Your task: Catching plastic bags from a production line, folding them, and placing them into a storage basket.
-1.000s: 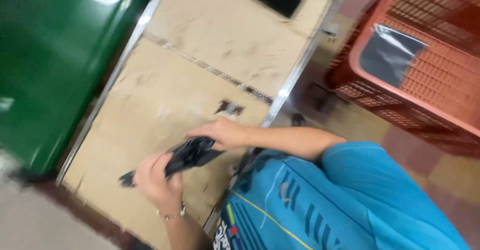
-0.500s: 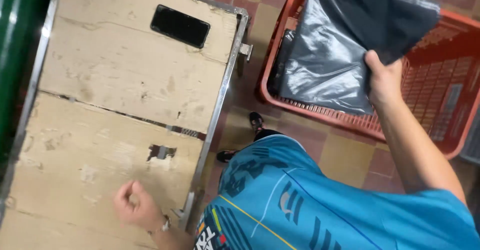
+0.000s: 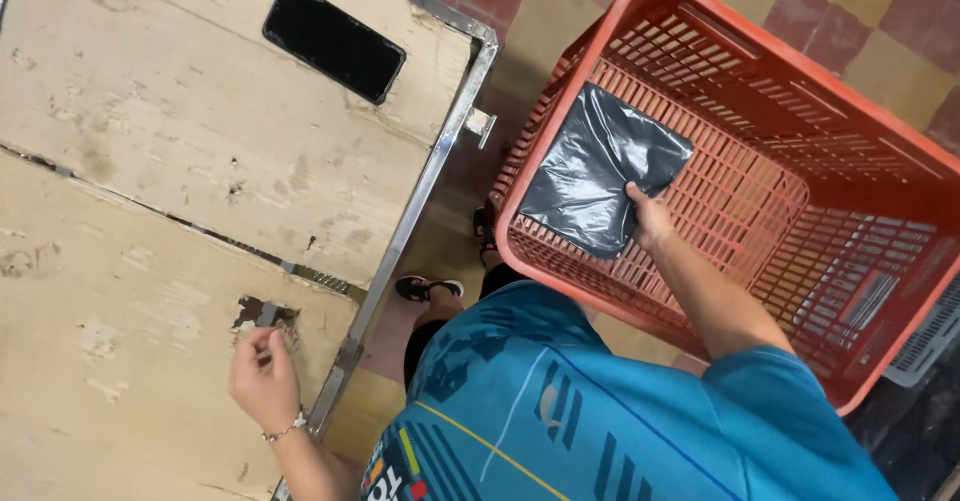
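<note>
My right hand [image 3: 650,219] reaches down into a red plastic basket [image 3: 800,71] and grips the near edge of a folded dark grey plastic bag [image 3: 596,176], which lies flat against the basket's slatted bottom. My left hand [image 3: 262,371] rests on a worn beige wooden table [image 3: 150,161] beside a chipped patch. Its fingers are curled and hold nothing, and a thin bracelet circles the wrist. My blue shirt [image 3: 600,411] fills the lower middle of the view.
A black phone [image 3: 333,41] lies face up at the far side of the table. A metal frame [image 3: 430,176] edges the table. The basket stands on a red and tan tiled floor [image 3: 880,21]. My shoe [image 3: 428,287] shows between table and basket. A grey crate [image 3: 930,341] sits at the right.
My right hand carried the grey bag from the table over to the basket and lowered it to the bottom. My left hand let go and stayed on the table.
</note>
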